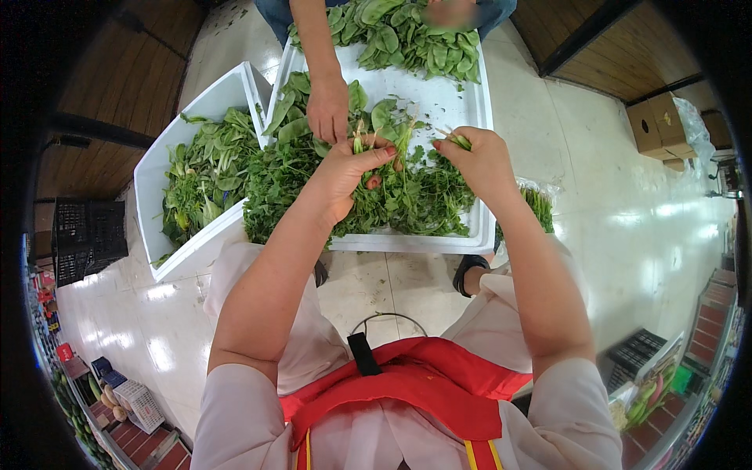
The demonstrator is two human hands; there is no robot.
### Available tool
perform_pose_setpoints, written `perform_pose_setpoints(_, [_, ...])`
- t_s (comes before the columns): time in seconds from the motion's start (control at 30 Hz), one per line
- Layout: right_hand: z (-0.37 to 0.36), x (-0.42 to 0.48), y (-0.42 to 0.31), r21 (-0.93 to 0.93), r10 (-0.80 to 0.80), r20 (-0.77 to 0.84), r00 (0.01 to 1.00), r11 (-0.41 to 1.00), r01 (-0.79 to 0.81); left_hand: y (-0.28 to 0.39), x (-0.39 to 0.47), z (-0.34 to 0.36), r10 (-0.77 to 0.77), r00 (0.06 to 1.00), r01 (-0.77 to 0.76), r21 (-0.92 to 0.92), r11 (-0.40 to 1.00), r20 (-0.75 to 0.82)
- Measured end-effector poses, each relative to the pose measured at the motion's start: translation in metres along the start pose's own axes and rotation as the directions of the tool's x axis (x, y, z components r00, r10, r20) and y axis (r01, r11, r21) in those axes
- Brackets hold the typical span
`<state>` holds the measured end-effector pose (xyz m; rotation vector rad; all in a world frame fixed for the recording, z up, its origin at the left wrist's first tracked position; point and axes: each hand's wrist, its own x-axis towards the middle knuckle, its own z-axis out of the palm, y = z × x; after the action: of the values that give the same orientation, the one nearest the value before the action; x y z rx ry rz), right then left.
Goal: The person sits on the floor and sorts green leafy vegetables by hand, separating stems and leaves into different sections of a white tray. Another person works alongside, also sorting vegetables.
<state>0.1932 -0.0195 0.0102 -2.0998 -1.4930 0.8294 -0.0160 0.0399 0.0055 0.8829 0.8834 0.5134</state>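
My left hand [341,179] holds a small bunch of leafy herbs, probably coriander [388,200], with pale roots upward and leaves hanging below. Pinched in my right hand [484,164] is a short green stem [461,141] with a thin root, held apart from the bunch. Both hands are above a white foam tray [411,244]. More loose herbs [282,182] fill its near part. Broad green leaves [385,38] are heaped at its far end. Another person's hand [328,108] reaches down just beyond my left hand, its fingertips partly hidden.
Left of the tray, a white foam box [147,200] contains mixed greens [214,158]. A bag of green stalks [536,208] lies at the tray's right. Black crates [91,235] stand far left, a cardboard box [658,126] far right. The other person sits opposite.
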Motion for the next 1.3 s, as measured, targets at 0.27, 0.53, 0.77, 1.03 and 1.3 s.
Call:
perform_pose_setpoints(0.27, [0.012, -0.006, -0.013, 0.827, -0.041, 0.181, 0.983, 0.548, -0.130, -0.004, 0.002, 0.006, 0.038, 0.999, -0.042, 0.114, 0.993, 0.038])
perform_pose_setpoints(0.53, [-0.006, 0.007, 0.005, 0.933, 0.043, 0.056, 0.998, 0.355, -0.067, -0.005, 0.001, 0.003, -0.072, 0.997, 0.078, 0.306, 0.949, -0.029])
perform_pose_setpoints(0.77, [-0.012, 0.007, 0.014, 0.947, 0.063, -0.010, 0.998, 0.320, -0.011, -0.018, 0.008, -0.008, 0.060, 0.998, -0.056, 0.638, 0.768, 0.017])
perform_pose_setpoints(1.03, [-0.033, 0.013, 0.024, 0.966, 0.130, -0.237, 0.963, 0.134, 0.219, -0.028, 0.015, -0.019, 0.081, 0.994, -0.099, 0.874, 0.475, 0.068])
perform_pose_setpoints(1.3, [-0.027, 0.010, 0.024, 0.979, 0.066, -0.113, 0.991, 0.180, 0.100, -0.011, 0.005, 0.004, 0.196, 0.977, -0.209, 0.565, 0.798, 0.083])
